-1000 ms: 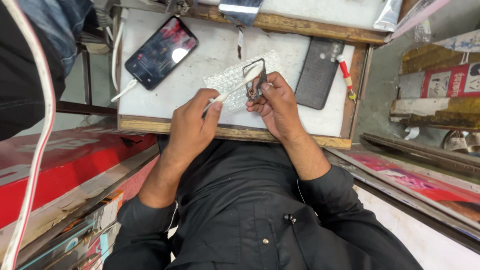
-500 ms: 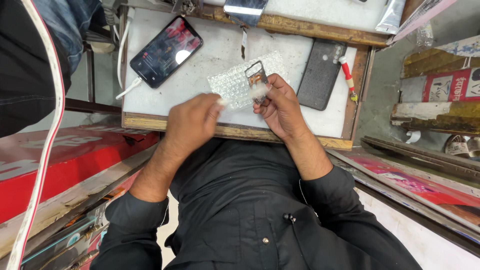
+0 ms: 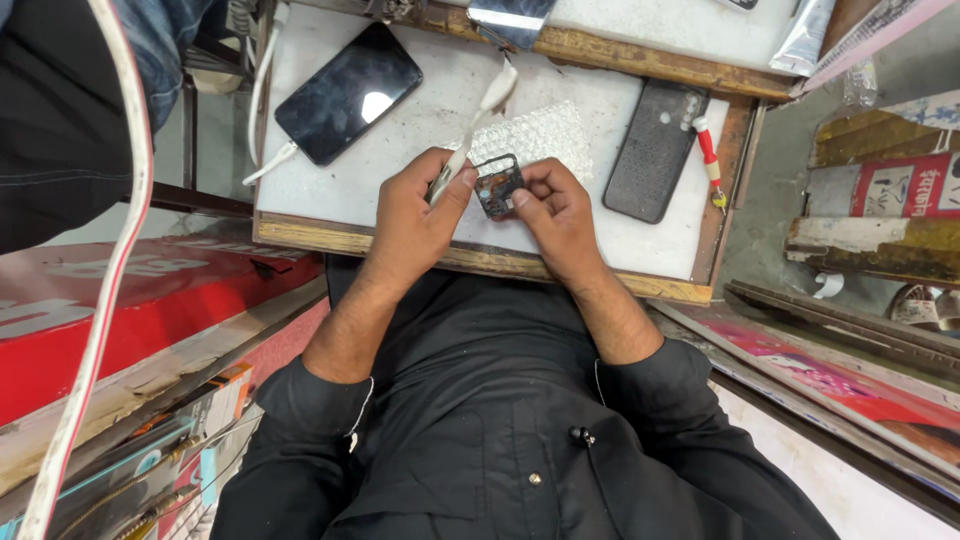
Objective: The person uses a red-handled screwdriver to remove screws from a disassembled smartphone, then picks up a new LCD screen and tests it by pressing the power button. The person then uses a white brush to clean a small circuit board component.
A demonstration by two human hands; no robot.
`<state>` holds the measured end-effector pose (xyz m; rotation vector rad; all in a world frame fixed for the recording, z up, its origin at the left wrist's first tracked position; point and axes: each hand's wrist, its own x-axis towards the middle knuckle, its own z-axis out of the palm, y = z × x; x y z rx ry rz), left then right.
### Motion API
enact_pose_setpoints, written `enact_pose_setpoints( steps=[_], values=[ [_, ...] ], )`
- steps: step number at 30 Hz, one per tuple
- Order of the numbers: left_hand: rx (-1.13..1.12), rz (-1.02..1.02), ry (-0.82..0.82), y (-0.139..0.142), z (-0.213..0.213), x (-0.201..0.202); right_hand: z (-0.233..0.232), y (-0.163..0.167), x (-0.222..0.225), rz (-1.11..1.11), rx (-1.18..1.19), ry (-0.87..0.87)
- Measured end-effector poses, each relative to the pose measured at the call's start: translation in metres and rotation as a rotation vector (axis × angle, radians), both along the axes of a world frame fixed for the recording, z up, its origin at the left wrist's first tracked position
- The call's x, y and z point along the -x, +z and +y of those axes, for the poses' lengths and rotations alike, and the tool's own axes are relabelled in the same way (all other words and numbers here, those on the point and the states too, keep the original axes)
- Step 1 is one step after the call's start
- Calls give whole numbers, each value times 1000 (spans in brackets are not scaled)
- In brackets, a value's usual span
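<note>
My left hand (image 3: 412, 225) grips a slim white-handled tool (image 3: 470, 135) that points up and away over the white work board (image 3: 400, 160). My right hand (image 3: 555, 215) pinches a small dark square part with a metal frame (image 3: 497, 186) between thumb and fingers. The tool's lower end sits just left of that part. Under and behind both hands lies a sheet of bubble wrap (image 3: 540, 135).
A black phone (image 3: 348, 92) with a white cable (image 3: 262, 150) lies at the board's left. A dark phone case (image 3: 655, 150) and a red-handled screwdriver (image 3: 708, 160) lie at its right. A wooden rim (image 3: 470, 258) edges the board. Another person's dark sleeve (image 3: 60, 120) is at far left.
My left hand has risen from the board's near edge and now holds the white tool upright beside the part. The view has moved closer. My right hand keeps hold of the small part.
</note>
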<state>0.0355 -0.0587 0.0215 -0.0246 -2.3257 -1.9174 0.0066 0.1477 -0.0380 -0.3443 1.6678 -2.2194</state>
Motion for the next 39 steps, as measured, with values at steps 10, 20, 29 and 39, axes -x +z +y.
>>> enact_pose_setpoints(
  steps=[10, 20, 29, 39],
  values=[
    [309, -26, 10, 15, 14, 10, 12, 0, 6, -83, -94, -126],
    [502, 31, 77, -4, 41, -18, 14, -8, 14, -211, 222, -189],
    [621, 26, 89, -7, 34, -17, 18, -10, 14, -197, 183, -272],
    [692, 35, 145, -8, 21, -15, 18, -7, 13, -209, 201, -258]
  ],
)
